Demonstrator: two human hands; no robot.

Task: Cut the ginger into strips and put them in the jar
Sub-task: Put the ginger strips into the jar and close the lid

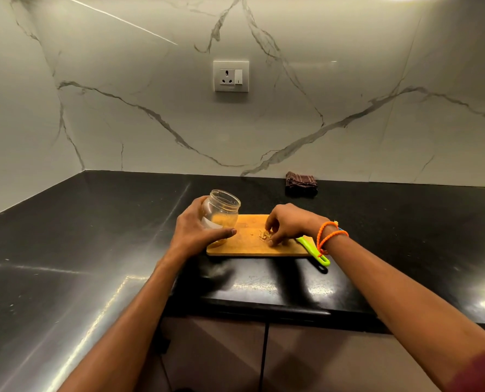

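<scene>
Left hand (200,229) grip holding tilted jar (221,213); right hand (288,223) grip pinching ginger strips (265,236) on cutting board (247,246), tabletop (377,222)

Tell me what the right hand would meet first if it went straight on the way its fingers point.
The right hand points down; its fingertips would meet the ginger strips first, then the cutting board. They may already touch.

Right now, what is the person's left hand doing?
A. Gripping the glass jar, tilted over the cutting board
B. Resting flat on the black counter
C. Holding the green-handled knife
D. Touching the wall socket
A: the left hand is wrapped round the glass jar, which leans over the left end of the cutting board, while the right hand gathers ginger strips.
</scene>
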